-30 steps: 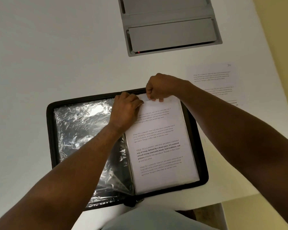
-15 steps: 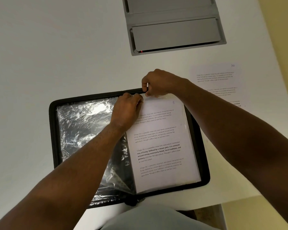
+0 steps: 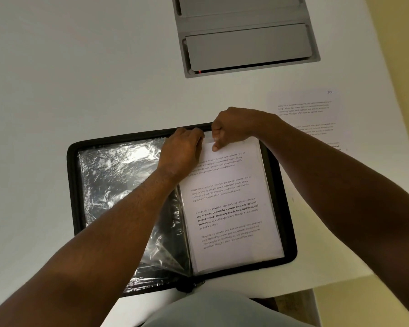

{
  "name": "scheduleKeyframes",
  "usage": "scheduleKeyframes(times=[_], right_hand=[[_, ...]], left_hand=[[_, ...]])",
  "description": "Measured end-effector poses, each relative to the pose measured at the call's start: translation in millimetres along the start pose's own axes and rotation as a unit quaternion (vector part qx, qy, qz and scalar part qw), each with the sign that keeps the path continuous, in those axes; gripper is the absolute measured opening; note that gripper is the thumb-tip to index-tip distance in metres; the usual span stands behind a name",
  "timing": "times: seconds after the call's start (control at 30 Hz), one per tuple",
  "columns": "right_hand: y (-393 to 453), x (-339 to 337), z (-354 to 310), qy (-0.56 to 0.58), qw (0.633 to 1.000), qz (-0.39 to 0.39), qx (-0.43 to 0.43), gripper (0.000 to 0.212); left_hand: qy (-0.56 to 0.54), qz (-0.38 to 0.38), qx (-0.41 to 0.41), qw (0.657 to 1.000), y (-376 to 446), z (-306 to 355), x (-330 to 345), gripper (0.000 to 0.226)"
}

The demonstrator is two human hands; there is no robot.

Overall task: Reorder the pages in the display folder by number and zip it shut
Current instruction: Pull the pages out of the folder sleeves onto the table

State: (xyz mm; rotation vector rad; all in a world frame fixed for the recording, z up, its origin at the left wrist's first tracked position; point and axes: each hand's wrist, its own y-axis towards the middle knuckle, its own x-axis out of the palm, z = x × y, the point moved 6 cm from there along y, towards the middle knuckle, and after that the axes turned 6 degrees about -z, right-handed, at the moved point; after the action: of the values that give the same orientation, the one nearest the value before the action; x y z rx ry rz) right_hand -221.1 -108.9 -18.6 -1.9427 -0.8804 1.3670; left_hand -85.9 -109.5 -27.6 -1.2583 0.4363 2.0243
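A black zip display folder (image 3: 72,185) lies open on the white table. Its left half shows crinkled clear sleeves (image 3: 118,175) with no paper in them. On the right half a printed page (image 3: 227,208) sits in a sleeve. My left hand (image 3: 181,153) rests near the spine at the page's top left corner, fingers curled onto the sleeve edge. My right hand (image 3: 232,128) pinches the top edge of the page or sleeve just beside it. Which layer each hand holds is hidden by the fingers.
A loose page marked 10 (image 3: 307,114) lies on the table to the right of the folder, with more sheets under it. A grey recessed panel (image 3: 246,38) is set into the table farther back. The table's front edge (image 3: 328,282) runs just below the folder.
My right hand dropped back onto the page's top edge after lifting toward the folder's rim. My left hand slid slightly up toward the top corner. The folder has not moved.
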Motion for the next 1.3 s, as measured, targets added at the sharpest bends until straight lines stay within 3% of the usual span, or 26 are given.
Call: scheduleKeyframes(times=[0.17,0.33,0.4,0.6,0.7,0.87,0.97,1.1,1.3], right_hand=[[1,0,7,-0.015,1.000,0.020,0.006,0.010],[-1,-6,9,0.040,0.999,0.009,0.027,0.033],[0,-7,9,0.067,0.997,0.001,0.030,0.030],[8,-1,10,0.001,0.996,-0.043,0.076,0.009],[12,7,6,-0.078,0.991,-0.075,0.082,0.030],[17,10,3,-0.090,0.994,-0.041,0.041,0.027],[10,-11,2,-0.077,0.996,0.023,0.031,0.011],[9,-35,4,-0.069,0.996,0.056,0.016,0.019],[8,-87,8,-0.012,0.993,0.114,0.003,0.021]], left_hand=[[-0.021,-0.042,-0.012,0.999,7,-1,6,0.021],[-0.018,-0.029,-0.003,0.999,11,1,4,0.016],[-0.030,-0.025,0.002,0.999,10,1,3,0.015],[-0.058,-0.049,0.008,0.997,3,3,8,0.015],[-0.064,-0.054,0.008,0.997,3,3,9,0.016],[-0.065,-0.054,0.015,0.996,2,3,11,0.016],[-0.054,-0.040,0.014,0.998,1,3,9,0.019],[-0.046,0.006,0.001,0.999,1,6,1,0.020],[-0.026,-0.007,0.011,1.000,3,12,4,0.020]])
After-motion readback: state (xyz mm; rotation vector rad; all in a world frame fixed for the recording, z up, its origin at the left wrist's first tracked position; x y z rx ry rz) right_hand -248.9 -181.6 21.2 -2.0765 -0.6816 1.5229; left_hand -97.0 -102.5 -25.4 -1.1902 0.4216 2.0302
